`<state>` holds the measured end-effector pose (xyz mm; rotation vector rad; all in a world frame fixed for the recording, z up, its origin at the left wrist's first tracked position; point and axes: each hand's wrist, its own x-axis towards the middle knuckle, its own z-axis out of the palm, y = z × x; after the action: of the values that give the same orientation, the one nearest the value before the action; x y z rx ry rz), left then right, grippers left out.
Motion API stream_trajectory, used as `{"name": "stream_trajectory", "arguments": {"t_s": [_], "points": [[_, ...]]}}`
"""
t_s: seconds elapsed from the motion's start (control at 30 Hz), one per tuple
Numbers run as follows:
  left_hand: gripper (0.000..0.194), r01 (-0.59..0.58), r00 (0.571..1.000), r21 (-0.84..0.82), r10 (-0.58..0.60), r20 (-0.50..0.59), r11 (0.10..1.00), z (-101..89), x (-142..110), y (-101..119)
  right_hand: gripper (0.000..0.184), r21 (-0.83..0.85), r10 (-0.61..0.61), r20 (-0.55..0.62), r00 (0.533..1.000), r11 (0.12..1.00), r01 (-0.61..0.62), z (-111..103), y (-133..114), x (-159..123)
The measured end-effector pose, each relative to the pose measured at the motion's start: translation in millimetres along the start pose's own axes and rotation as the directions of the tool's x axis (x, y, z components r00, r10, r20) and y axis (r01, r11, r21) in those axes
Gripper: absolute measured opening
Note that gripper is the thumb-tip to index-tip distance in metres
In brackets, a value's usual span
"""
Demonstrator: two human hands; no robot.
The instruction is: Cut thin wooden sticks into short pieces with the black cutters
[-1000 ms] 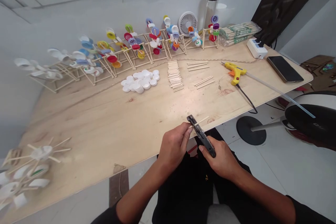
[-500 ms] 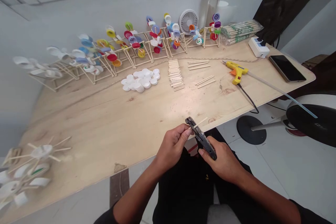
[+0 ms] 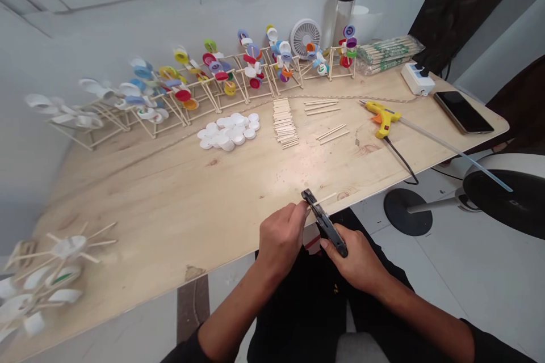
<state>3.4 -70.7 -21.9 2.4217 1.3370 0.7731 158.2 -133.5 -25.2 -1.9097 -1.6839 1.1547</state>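
**Wooden Stick Held at Cutter Head, Above Near Table Edge**

The left hand [image 3: 281, 238] pinches a thin wooden stick [image 3: 326, 201] against the head of a black hand cutter [image 3: 330, 228], its fingers closed narrowly around both. The right hand [image 3: 360, 266] grips the cutter's lower handle, with fingers wrapped firmly around it. Both items are held just above the near edge of the wooden tabletop [image 3: 170, 198]. (Whether the cutter's jaws bite the stick cannot be determined from this view.)

Further along the tabletop lie a cluster of white bottle caps [image 3: 225, 132], a stack of short wooden sticks [image 3: 284, 122], and several longer sticks [image 3: 321, 106]. To the right are a yellow hot glue gun [image 3: 381, 119], a power strip [image 3: 417, 79], and a smartphone [image 3: 463, 112]. A row of stick frames fitted with coloured caps [image 3: 251, 68] runs along the wall, beside a small white fan [image 3: 305, 37] and a glass bottle [image 3: 344, 11].
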Motion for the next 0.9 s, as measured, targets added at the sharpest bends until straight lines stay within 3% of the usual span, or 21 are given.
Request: {"name": "stream_trajectory", "arguments": {"t_s": [0.07, 0.13, 0.2, 0.3, 0.5, 0.6, 0.73, 0.83, 0.9], "points": [[0.020, -0.082, 0.996, 0.078, 0.083, -0.022, 0.994, 3.6, -3, -2, 0.014, 0.007, -0.007, 0.007, 1.000, 1.000, 0.007, 0, -1, -1], [0.020, -0.078, 0.997, -0.014, 0.079, 0.021, 0.997, 2.2, -3, -2, 0.015, -0.007, -0.001, 0.008, 1.000, 1.000, 0.001, -3, -3, -2], [0.021, 0.016, 0.995, -0.185, 0.002, 0.100, 0.983, -3.1, -1, 0, 0.016, -0.026, 0.004, 0.007, 1.000, 1.000, -0.004, -6, -4, -3], [0.023, 0.206, 0.961, -0.407, -0.106, 0.254, 0.890, -13.8, 5, 4, 0.015, -0.034, -0.004, 0.007, 1.000, 0.999, 0.005, -9, -5, -4], [0.032, 0.411, 0.881, -0.663, -0.085, 0.466, 0.625, -27.9, 17, 6, 0.016, -0.062, -0.025, -0.006, 1.000, 0.998, 0.025, -10, -4, -8], [0.035, 0.420, 0.873, -0.669, -0.071, 0.483, 0.613, -28.7, 19, 5, 0.016, -0.060, -0.035, -0.017, 0.999, 0.998, 0.034, -10, -3, -9], [0.032, 0.281, 0.917, -0.484, -0.084, 0.389, 0.829, -19.0, 13, 3, 0.015, -0.044, -0.023, -0.022, 1.000, 0.999, 0.022, -6, -1, -5], [0.026, 0.073, 0.990, -0.145, -0.054, 0.129, 0.987, -5.2, 5, 3, 0.016, -0.016, 0.003, -0.007, 1.000, 1.000, -0.003, -3, -1, -1], [0.024, -0.032, 0.999, 0.057, 0.033, -0.019, 0.998, 2.3, 1, 3, 0.016, -0.005, 0.004, -0.002, 1.000, 1.000, -0.004, -3, -2, -1]]}}
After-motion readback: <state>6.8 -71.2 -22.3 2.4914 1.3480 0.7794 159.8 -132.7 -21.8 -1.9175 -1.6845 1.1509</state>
